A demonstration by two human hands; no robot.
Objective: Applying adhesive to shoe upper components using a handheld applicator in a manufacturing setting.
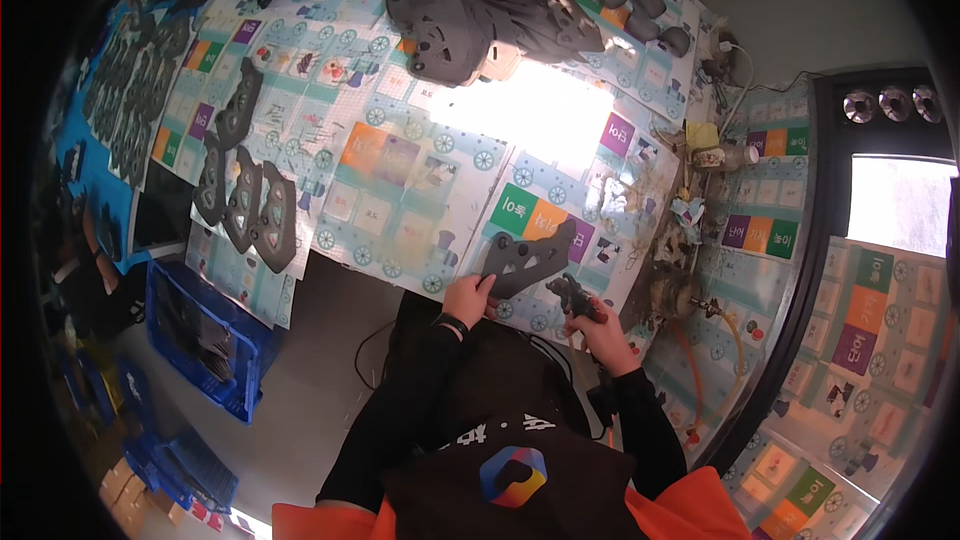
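Left hand [466, 302] pinched on the near left end of a dark grey part [522, 266], right hand [603, 330] curled around a dark tool [574, 298]. Beneath, a table [372, 232] covered in patterned sheets, glare-whitened farther off; right, a papered wall [745, 275]. Grey part just beyond the left hand, left of the tool. Left, similar parts [274, 238]; far, a grey heap [465, 15]; near left, a blue crate [252, 395].
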